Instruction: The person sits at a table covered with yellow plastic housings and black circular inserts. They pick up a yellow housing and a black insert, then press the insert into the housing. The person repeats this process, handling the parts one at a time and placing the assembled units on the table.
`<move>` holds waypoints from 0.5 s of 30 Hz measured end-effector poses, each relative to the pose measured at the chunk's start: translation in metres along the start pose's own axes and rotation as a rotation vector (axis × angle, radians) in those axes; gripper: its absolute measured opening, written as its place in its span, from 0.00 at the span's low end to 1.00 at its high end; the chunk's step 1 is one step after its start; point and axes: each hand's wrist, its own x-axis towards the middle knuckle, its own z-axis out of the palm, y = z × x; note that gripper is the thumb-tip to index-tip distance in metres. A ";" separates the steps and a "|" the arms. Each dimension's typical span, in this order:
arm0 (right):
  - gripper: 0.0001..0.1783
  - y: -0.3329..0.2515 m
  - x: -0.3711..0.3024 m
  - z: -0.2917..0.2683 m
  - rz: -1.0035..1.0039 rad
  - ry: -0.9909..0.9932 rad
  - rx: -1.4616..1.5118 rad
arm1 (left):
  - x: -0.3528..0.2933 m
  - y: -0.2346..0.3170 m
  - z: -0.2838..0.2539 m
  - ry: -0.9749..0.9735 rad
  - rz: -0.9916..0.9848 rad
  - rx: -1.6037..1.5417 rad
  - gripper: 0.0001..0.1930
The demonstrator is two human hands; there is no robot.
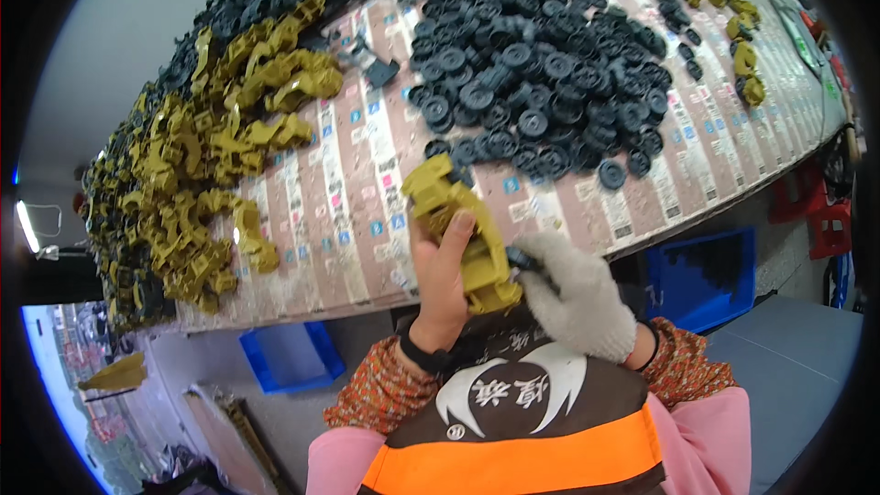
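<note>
Yellow shell over the counter's near edge, left hand with fingers clamped on it.
Likely light, stiff plastic, best held by its sides; right hand fingers seem closed on a half-hidden dark part.

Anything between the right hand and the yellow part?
Only the dark piece that the gloved right hand itself holds, right beside the yellow part in the bare left hand. Whether piece and part touch is unclear.

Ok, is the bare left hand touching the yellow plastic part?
Touching: the head view shows the left hand with its thumb laid across the yellow plastic part.
</note>
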 end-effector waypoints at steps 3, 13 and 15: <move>0.17 -0.003 0.000 -0.004 -0.055 0.006 -0.059 | -0.002 -0.002 -0.001 0.072 0.067 0.049 0.20; 0.24 -0.013 0.000 -0.008 0.040 -0.163 -0.062 | -0.008 0.002 0.008 0.016 0.352 0.215 0.49; 0.26 -0.013 0.002 -0.009 0.039 -0.190 -0.074 | -0.013 0.005 0.017 -0.005 0.516 0.295 0.53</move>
